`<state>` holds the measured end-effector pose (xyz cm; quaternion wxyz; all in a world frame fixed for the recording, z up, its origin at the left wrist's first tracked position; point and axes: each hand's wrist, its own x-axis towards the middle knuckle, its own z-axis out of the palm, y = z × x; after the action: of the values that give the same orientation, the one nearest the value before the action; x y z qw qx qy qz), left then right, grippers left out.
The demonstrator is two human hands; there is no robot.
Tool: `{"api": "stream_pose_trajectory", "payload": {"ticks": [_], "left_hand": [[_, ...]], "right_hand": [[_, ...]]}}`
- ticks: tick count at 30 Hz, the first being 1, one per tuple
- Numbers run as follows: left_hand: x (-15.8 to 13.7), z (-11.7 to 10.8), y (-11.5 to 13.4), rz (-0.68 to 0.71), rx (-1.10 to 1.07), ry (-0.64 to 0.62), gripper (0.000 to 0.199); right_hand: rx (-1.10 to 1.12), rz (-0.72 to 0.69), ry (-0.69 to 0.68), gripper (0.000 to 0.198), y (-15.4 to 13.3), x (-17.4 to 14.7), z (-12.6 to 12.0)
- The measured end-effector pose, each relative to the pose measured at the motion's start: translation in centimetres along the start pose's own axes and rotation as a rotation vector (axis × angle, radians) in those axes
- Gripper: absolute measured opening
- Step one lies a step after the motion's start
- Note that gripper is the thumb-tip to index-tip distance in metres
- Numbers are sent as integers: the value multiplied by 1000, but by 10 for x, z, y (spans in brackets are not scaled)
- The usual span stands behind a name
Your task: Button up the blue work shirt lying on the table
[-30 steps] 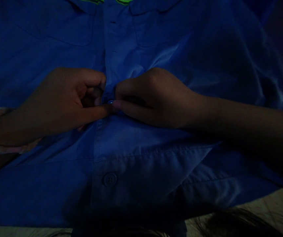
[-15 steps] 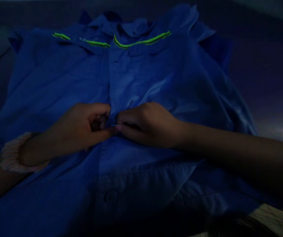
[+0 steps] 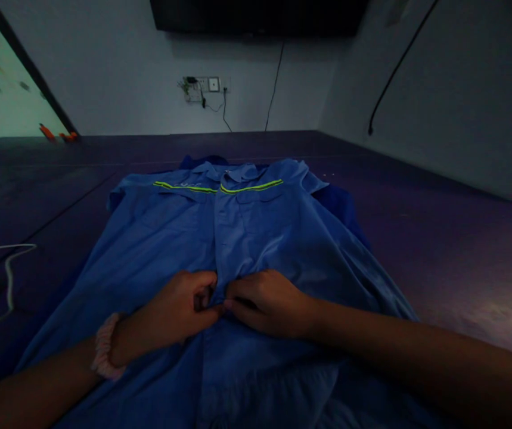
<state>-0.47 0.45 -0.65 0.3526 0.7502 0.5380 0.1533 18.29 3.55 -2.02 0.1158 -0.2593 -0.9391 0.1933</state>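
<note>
- The blue shirt (image 3: 184,238) lies spread on the purple surface (image 3: 416,238), collar toward 12 o'clock; its hem runs out of view at 6 o'clock, where the cloth sinks into shadow.
- The fingertips cover the bit of placket between them, so any button there is too dark and small to make out.
- The top edge cuts off the black screen (image 3: 260,18) at 12 o'clock, and the left edge crops the white cable (image 3: 9,280) between 8 and 9 o'clock.
- Half a second ago the view sat lower and darker; now the wall (image 3: 117,71), screen and sockets (image 3: 213,84) show, and the lower button seen then can no longer be picked out.
- The hands keep nearly the same pose on the placket.
- The left hand (image 3: 184,307) reaches in from 8 o'clock, pink scrunchie (image 3: 109,348) at the wrist, fingers curled, clamped on the shirt front, thumb toward 3 o'clock.
- The right hand (image 3: 273,304) comes from 4 o'clock, knuckles up, thumb and fingers pinching the same cloth, its thumb tip meeting the left one.
</note>
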Motion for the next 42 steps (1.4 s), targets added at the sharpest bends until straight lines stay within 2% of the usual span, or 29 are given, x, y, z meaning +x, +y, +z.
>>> {"api": "stream_pose_trajectory", "payload": {"ticks": [9, 16, 21, 30, 35, 42], "left_hand": [[2, 0, -9, -47, -109, -89, 21], [1, -1, -6, -83, -230, -164, 17], [1, 0, -6, -57, -307, -186, 6], [4, 2, -12, -31, -435, -259, 7], [3, 0, -11, -34, -393, -254, 4], [1, -2, -10, -48, -283, -213, 11]], "right_hand": [[50, 42, 77, 15, 1, -1, 4], [77, 72, 64, 13, 0, -1, 4], [83, 75, 75, 13, -1, 0, 3], [102, 77, 67, 12, 1, 0, 5], [108, 56, 68, 13, 1, -1, 5], [151, 79, 42, 14, -1, -1, 0]]}}
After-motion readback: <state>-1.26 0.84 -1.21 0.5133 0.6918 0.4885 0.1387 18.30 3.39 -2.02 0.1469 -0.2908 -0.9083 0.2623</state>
